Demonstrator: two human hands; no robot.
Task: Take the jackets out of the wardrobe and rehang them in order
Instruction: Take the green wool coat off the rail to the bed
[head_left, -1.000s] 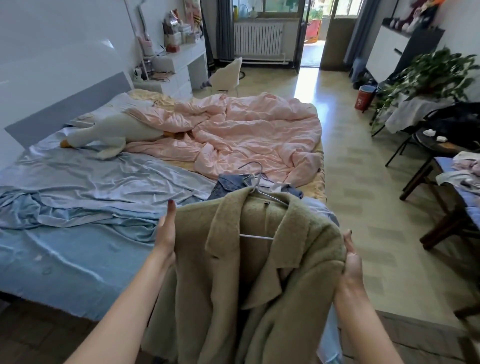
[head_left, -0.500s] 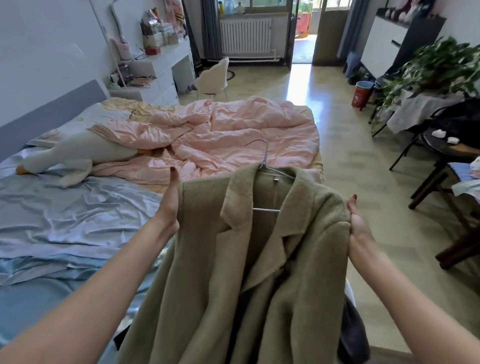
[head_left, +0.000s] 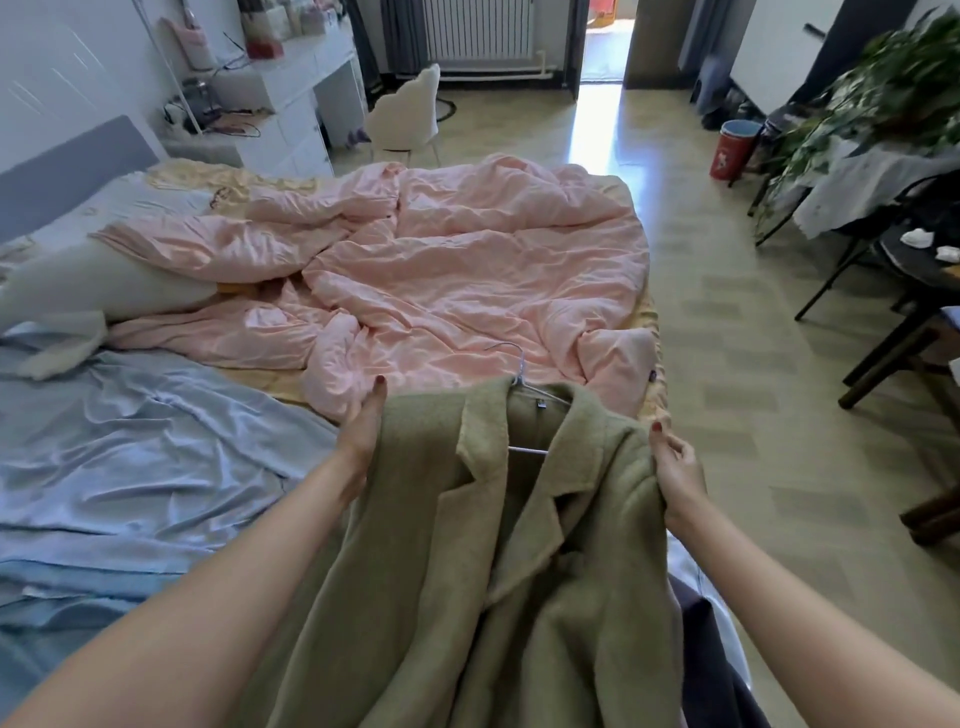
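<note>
fuzzy olive wool coat (head_left: 467, 561), draped on a thin wire hanger (head_left: 524, 384), is pinched at both shoulders by left hand (head_left: 361, 434) and right hand (head_left: 678, 467) over the rumpled bed (head_left: 156, 441).

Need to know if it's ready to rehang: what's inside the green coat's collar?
A wire hanger sits inside the green coat: its hook sticks out above the collar and part of its bar shows at the neck opening. Its arms are covered by the shoulders, which both hands grip.

Olive coat (head_left: 467, 571) hem cut off by bottom edge. Wire hanger (head_left: 524, 395) shoulders hidden inside collar. Left hand (head_left: 361, 434) fingers hidden behind coat shoulder. Potted plant (head_left: 883, 98) motion-blurred.
</note>
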